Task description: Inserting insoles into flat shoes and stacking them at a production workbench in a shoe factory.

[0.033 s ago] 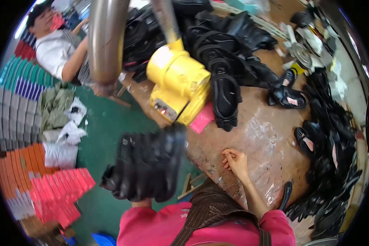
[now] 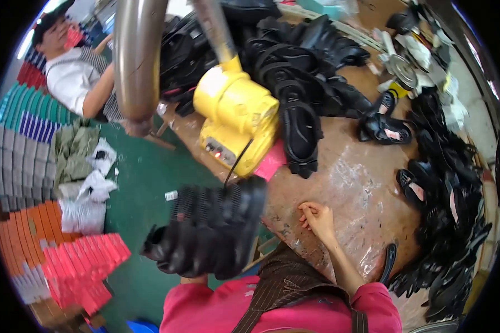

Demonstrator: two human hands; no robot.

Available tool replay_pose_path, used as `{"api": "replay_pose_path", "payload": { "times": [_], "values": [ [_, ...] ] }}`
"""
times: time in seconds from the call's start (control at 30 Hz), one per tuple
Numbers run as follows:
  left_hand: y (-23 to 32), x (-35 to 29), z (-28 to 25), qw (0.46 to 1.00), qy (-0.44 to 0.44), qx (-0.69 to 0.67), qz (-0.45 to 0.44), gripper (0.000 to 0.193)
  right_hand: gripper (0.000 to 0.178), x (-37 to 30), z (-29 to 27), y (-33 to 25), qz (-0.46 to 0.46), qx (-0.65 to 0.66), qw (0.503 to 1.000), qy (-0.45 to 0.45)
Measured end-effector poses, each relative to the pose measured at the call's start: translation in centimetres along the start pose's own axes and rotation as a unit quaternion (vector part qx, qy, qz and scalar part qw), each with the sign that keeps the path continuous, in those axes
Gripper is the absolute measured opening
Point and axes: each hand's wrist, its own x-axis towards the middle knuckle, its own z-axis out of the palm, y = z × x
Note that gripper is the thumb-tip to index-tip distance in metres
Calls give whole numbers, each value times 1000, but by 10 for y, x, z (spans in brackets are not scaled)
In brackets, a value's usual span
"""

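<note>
A row of several black shoes (image 2: 208, 230) hangs in the air left of the table edge, blurred by motion. My left wrist (image 2: 194, 279) shows just below it; the fingers are hidden behind the shoes, which my left hand carries. My right hand (image 2: 318, 219) lies on the worn brown table (image 2: 353, 191), fingers curled in with nothing visible in them. Beyond the carried shoes stands a yellow machine (image 2: 236, 114) with a small lit control panel. A black strapped shoe (image 2: 300, 130) sits right of it, at the front of a pile of black shoes.
More black shoes (image 2: 453, 222) are heaped along the right side. A curved black piece (image 2: 389, 263) lies near my right forearm. A thick metal pipe (image 2: 139, 61) rises at upper left, near another person (image 2: 75, 77). Stacked pink boxes (image 2: 83, 266) and orange boxes (image 2: 25, 236) stand on the green floor (image 2: 133, 166).
The carried row of shoes has shifted to the right and slightly down. A small white scrap on the floor now shows beside it. My right hand stays on the table.
</note>
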Motion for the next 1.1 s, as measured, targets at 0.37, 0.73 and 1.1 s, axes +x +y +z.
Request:
{"api": "replay_pose_path", "payload": {
  "times": [0.37,0.73,1.1],
  "values": [
    [-10,44,103,995,-65,76,-17,42,19,-11,0,16,-190,-74,976,71],
    [105,176,220,876,54,-53,477,67,23,-4,2,37,-140,63,988,-28],
    [76,235,183,798,527,-17,291,103,19,-8,-11,41,-175,41,984,1]
  ]
}}
